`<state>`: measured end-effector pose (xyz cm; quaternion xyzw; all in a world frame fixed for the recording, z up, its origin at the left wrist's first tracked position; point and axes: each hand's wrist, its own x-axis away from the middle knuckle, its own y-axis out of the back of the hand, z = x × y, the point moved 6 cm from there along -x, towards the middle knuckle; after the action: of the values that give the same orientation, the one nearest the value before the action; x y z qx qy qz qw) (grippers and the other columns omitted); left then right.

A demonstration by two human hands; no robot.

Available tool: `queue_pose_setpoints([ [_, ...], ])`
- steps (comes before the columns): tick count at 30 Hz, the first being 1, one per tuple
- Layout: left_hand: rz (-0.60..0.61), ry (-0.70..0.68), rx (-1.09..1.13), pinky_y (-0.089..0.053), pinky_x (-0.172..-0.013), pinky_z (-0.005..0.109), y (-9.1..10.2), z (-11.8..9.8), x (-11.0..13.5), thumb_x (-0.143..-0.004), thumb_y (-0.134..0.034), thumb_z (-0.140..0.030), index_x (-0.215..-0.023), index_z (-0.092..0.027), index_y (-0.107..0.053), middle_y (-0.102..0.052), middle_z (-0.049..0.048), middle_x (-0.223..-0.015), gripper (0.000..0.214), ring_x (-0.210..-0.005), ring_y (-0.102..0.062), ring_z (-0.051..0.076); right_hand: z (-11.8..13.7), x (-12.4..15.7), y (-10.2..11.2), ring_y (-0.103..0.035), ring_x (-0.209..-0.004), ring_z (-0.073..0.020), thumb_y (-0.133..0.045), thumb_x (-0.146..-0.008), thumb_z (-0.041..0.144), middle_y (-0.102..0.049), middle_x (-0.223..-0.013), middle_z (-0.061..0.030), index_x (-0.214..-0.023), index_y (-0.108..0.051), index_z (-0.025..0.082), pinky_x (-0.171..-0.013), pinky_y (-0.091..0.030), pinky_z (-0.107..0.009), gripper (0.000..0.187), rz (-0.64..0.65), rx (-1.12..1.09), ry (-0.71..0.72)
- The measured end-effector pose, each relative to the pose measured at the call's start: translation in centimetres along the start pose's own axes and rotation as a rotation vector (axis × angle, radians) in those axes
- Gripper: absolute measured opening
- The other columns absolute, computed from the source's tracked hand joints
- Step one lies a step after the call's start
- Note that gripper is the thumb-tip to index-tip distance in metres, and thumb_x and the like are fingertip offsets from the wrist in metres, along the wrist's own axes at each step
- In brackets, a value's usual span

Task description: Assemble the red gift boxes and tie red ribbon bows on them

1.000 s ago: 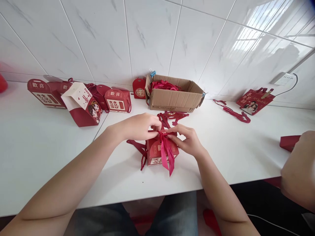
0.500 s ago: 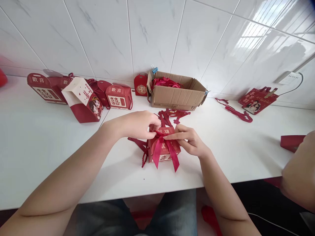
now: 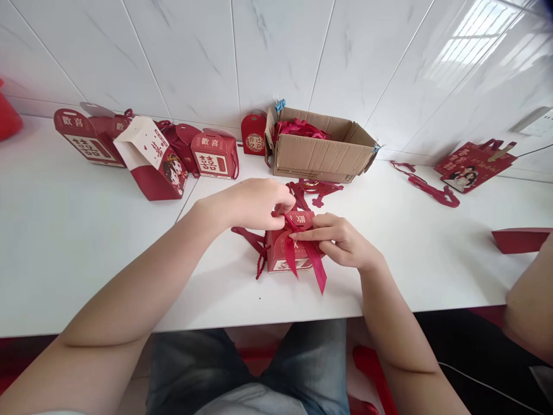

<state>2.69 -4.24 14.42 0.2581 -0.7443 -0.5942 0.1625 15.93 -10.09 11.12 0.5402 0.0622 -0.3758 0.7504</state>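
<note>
A small red gift box with gold and white lettering stands on the white table before me. Across its top lies a shiny red ribbon, two tails hanging down the near side. My left hand pinches part of the ribbon above the box's left side. On the right, my right hand presses its extended index finger onto the ribbon at the middle of the lid, its other fingers curled at the box's right edge. A dark red twisted cord hangs at the box's left side.
Behind stands an open cardboard box of red ribbons. Finished-looking red boxes line the back left. Red cut-out scraps lie behind the gift box. A red bag stands at right, and another person's arm reaches in.
The view has shifted slightly, so the table scene sits higher and further right. My left hand has drawn the ribbon up a little; the left tail hangs shorter. My right index finger stays on the ribbon.
</note>
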Motion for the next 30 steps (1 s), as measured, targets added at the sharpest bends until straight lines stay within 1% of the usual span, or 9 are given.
queue_pose_setpoints([
  [3, 0.000, 0.017, 0.016, -0.030, -0.058, 0.028, 0.1, 0.1, 0.1, -0.070, -0.054, -0.020, -0.064, -0.018, -0.047, -0.058, 0.0010, -0.074, 0.010, -0.066, -0.049, 0.014, 0.3, 0.1, 0.3, -0.050, -0.065, -0.0133, -0.038, -0.079, 0.004, -0.061, -0.079, -0.0047, -0.111, -0.069, 0.018, -0.059, -0.042, -0.028, 0.047, -0.036, -0.007, 0.016],
  [6, 0.024, 0.054, 0.054, -0.030, -0.058, 0.027, 0.1, 0.2, 0.3, -0.074, -0.055, -0.023, -0.070, -0.019, -0.053, -0.061, 0.0007, -0.078, 0.006, -0.067, -0.051, 0.015, -0.1, 0.5, 0.6, -0.047, -0.063, -0.0123, -0.042, -0.076, 0.003, -0.058, -0.075, -0.0013, -0.123, -0.062, 0.020, -0.058, -0.042, -0.027, 0.054, -0.090, 0.009, -0.049],
  [9, 0.033, 0.060, 0.123, -0.034, -0.061, 0.026, -0.1, 0.5, 0.4, -0.077, -0.058, -0.029, -0.090, -0.022, -0.061, -0.065, 0.0005, -0.087, 0.015, -0.071, -0.055, 0.015, -0.5, 0.8, 0.8, -0.050, -0.067, -0.0129, -0.044, -0.075, 0.004, -0.059, -0.081, -0.0018, -0.127, -0.058, 0.021, -0.061, -0.045, -0.028, 0.057, -0.115, 0.029, -0.114],
  [12, 0.026, 0.003, 0.182, -0.039, -0.069, 0.026, -0.3, 0.5, 0.2, -0.081, -0.058, -0.032, -0.108, -0.026, -0.063, -0.065, 0.0008, -0.100, 0.028, -0.081, -0.058, 0.016, -0.7, 0.7, 1.0, -0.054, -0.075, -0.0143, -0.048, -0.079, 0.006, -0.058, -0.090, -0.0046, -0.121, -0.061, 0.021, -0.066, -0.049, -0.030, 0.047, -0.133, 0.045, -0.118],
  [16, 0.024, -0.063, 0.239, -0.042, -0.075, 0.027, -0.3, 0.6, -0.1, -0.082, -0.057, -0.027, -0.093, -0.023, -0.067, -0.062, 0.0022, -0.099, 0.015, -0.088, -0.058, 0.016, -0.7, 0.4, 1.1, -0.056, -0.077, -0.0140, -0.052, -0.088, 0.012, -0.059, -0.093, -0.0060, -0.119, -0.062, 0.019, -0.069, -0.051, -0.030, 0.033, -0.162, 0.061, -0.128],
  [20, 0.029, -0.107, 0.340, -0.044, -0.077, 0.027, -0.4, 0.4, -0.2, -0.080, -0.058, -0.023, -0.084, -0.019, -0.060, -0.059, 0.0027, -0.097, 0.006, -0.086, -0.056, 0.015, -0.6, 0.4, 0.8, -0.056, -0.075, -0.0130, -0.051, -0.091, 0.012, -0.062, -0.090, -0.0050, -0.118, -0.061, 0.020, -0.067, -0.050, -0.029, 0.030, -0.150, 0.054, -0.128],
  [26, 0.138, -0.091, 0.360, -0.043, -0.086, 0.030, -1.4, 0.6, -0.1, -0.081, -0.057, -0.031, -0.089, -0.022, -0.063, -0.054, 0.0036, -0.113, 0.014, -0.098, -0.054, 0.018, -0.7, 0.5, 1.1, -0.059, -0.084, -0.0150, -0.052, -0.091, 0.012, -0.056, -0.102, -0.0084, -0.105, -0.068, 0.021, -0.071, -0.053, -0.032, 0.023, -0.221, 0.075, -0.085],
  [28, 0.155, -0.079, 0.352, -0.042, -0.089, 0.031, -1.5, 0.9, -0.2, -0.079, -0.061, -0.036, -0.089, -0.022, -0.063, -0.053, 0.0038, -0.116, 0.017, -0.103, -0.052, 0.020, -0.7, 0.5, 1.1, -0.060, -0.092, -0.0169, -0.052, -0.091, 0.012, -0.056, -0.109, -0.0100, -0.105, -0.068, 0.022, -0.075, -0.054, -0.034, 0.023, -0.221, 0.065, -0.080],
  [30, 0.164, -0.075, 0.363, -0.040, -0.091, 0.032, -1.5, 1.0, -0.2, -0.078, -0.063, -0.044, -0.086, -0.021, -0.063, -0.053, 0.0039, -0.114, 0.024, -0.105, -0.051, 0.021, -0.7, 0.4, 1.0, -0.061, -0.093, -0.0170, -0.051, -0.091, 0.011, -0.059, -0.106, -0.0089, -0.107, -0.067, 0.022, -0.078, -0.054, -0.034, 0.025, -0.203, 0.046, -0.085],
])
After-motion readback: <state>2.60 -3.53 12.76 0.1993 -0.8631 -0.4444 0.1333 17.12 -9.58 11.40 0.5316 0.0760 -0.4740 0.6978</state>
